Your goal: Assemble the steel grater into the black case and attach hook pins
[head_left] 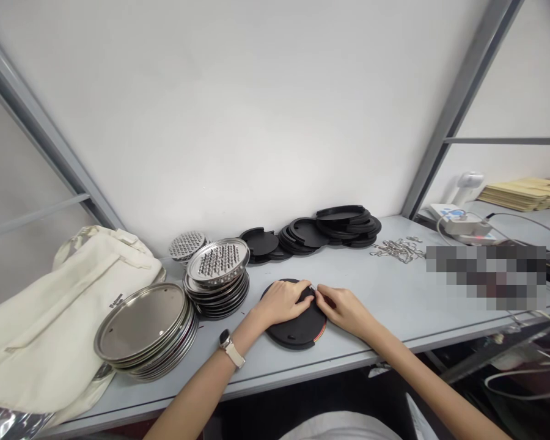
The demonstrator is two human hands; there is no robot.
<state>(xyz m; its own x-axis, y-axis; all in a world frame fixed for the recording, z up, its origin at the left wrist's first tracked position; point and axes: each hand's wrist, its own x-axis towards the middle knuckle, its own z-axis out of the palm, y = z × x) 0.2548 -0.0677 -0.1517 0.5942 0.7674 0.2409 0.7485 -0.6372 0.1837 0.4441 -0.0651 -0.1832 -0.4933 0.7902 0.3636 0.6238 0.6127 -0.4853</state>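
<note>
A round black disc-shaped cover lies flat near the table's front edge, with a thin red and yellow edge showing at its lower right. My left hand is pressed over its top, fingers bent toward the right rim and thumb lying across it. At that same rim, my right hand has its fingers pinched together, almost touching the left fingertips. A tiny pale bit shows between the fingertips, too small to name. What the right fingers hold is hidden.
Left of the disc stand a stack of round metal graters and a stack of round metal plates. A cream canvas bag lies at far left. Black round covers are piled by the wall. Small metal clasps are heaped at right.
</note>
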